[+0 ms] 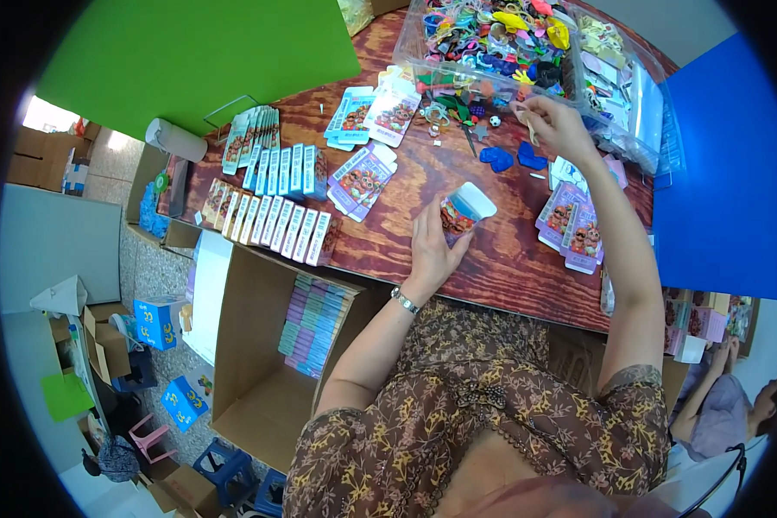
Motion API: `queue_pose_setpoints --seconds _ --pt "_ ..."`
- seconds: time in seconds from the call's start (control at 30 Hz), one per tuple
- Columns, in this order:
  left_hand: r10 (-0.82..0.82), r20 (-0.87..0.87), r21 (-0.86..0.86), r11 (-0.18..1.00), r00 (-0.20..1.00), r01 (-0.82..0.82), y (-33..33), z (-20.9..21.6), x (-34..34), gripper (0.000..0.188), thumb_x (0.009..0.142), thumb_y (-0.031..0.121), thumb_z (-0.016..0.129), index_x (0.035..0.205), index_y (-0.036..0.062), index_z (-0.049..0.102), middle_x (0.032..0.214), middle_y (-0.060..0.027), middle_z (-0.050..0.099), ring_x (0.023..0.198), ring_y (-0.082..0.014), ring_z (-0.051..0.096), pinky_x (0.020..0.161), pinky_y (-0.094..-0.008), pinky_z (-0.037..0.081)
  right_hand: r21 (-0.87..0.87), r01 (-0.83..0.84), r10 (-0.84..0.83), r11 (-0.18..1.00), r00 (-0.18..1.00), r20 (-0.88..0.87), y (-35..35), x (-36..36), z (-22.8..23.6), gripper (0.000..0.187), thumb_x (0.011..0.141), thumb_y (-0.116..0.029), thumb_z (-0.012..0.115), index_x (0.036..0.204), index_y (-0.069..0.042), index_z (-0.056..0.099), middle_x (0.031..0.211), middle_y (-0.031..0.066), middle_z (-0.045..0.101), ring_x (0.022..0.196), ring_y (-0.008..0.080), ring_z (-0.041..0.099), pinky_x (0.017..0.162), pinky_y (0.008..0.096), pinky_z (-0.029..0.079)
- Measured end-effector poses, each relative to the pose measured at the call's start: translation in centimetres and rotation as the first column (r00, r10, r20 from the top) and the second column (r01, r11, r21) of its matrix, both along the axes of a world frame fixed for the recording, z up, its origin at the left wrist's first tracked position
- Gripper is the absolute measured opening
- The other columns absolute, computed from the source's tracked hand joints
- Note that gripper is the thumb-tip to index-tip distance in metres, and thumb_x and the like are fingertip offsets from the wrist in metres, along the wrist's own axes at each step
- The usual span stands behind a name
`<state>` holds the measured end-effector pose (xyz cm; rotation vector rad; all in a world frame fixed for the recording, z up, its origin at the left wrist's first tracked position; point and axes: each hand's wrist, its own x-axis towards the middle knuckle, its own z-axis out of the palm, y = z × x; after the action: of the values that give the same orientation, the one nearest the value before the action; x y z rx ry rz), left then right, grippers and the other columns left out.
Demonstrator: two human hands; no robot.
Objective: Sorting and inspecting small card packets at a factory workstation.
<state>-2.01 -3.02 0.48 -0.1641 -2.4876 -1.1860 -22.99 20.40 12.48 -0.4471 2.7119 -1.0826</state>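
Observation:
My left hand (433, 252) is wrapped round a small printed carton (457, 221) near the table's front edge, its pale top flap standing up and its mouth uncovered. Farther off to the right, my right hand (558, 128) pinches a small pale strip-like piece (529, 131) whose kind I cannot make out. Just beyond it stands a clear plastic bin (457, 71) heaped with small colourful toys. Below the right hand lie two blue pieces, one a crumpled-looking blue piece (495, 159). Small trinkets are scattered by the bin, among them a grey star (481, 131).
Filled cartons (272, 226) stand in rows at the left; flat cartons (360, 183) lie beside them and more flat purple cartons (571, 226) at the right. A cardboard box (259, 345) with packed cartons sits below the table. Green and blue panels (734, 173) flank it. Another person (721, 406) sits at right.

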Motion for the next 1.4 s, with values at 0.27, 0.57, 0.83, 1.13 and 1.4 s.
queue_pose_setpoints --seconds 0.27,0.57,0.83,1.13,1.4 --pt "-0.018 -0.02 0.022 1.0 1.0 0.019 1.9 -0.3 -1.1 0.084 0.077 0.017 0.082 0.142 -0.0088 0.036 0.129 -0.0302 0.051 0.116 -0.0478 0.051 0.1 -0.0523 0.044 -0.378 -0.247 0.263 0.892 0.965 -0.011 -3.5 9.0 3.2 0.029 0.1 -0.01 0.057 0.128 -0.001 0.056 0.093 0.0039 0.069 0.077 0.0095 0.064 0.068 0.0275 0.051" --pt "-0.038 -0.13 0.006 0.999 0.991 0.039 1.9 1.1 0.1 0.087 0.075 0.009 0.082 0.145 -0.0083 0.034 0.132 -0.0288 0.05 0.12 -0.0462 0.049 0.103 -0.0508 0.042 -0.003 -0.399 0.396 0.917 0.911 0.116 -4.6 12.3 3.4 0.023 0.096 -0.011 0.061 0.117 -0.005 0.057 0.068 0.0053 0.065 0.062 0.0153 0.067 0.059 0.0328 0.049" --pt "-0.052 -0.125 0.011 0.998 0.991 0.054 3.1 2.4 0.9 0.088 0.074 0.01 0.082 0.146 -0.0083 0.034 0.132 -0.028 0.05 0.122 -0.0446 0.049 0.104 -0.0499 0.041 0.257 -0.278 0.377 0.925 0.744 -0.552 -4.8 15.8 -0.5 0.021 0.09 -0.009 0.065 0.11 -0.005 0.059 0.1 0.0166 0.066 0.093 0.0322 0.068 0.073 0.0423 0.057" --pt "-0.192 -0.059 -0.041 0.981 0.98 0.189 3.5 1.3 2.4 0.085 0.072 0.005 0.081 0.145 -0.0049 0.038 0.127 -0.0233 0.055 0.116 -0.0417 0.053 0.101 -0.0478 0.042 0.085 -0.251 0.265 0.964 0.895 -0.36 -3.7 19.2 -3.3 0.032 0.09 -0.009 0.06 0.121 -0.006 0.054 0.103 0.0159 0.063 0.088 0.0365 0.069 0.069 0.045 0.057" --pt "-0.217 0.015 0.044 0.975 0.976 0.216 4.9 1.7 1.7 0.08 0.08 0.016 0.084 0.143 -0.0052 0.041 0.128 -0.023 0.055 0.118 -0.0392 0.054 0.097 -0.0447 0.048 0.093 0.223 -0.079 0.97 0.658 -0.749 8.8 23.3 -0.4 0.024 0.084 -0.012 0.068 0.108 -0.013 0.069 0.09 0.0092 0.07 0.082 0.0262 0.069 0.068 0.0397 0.056"
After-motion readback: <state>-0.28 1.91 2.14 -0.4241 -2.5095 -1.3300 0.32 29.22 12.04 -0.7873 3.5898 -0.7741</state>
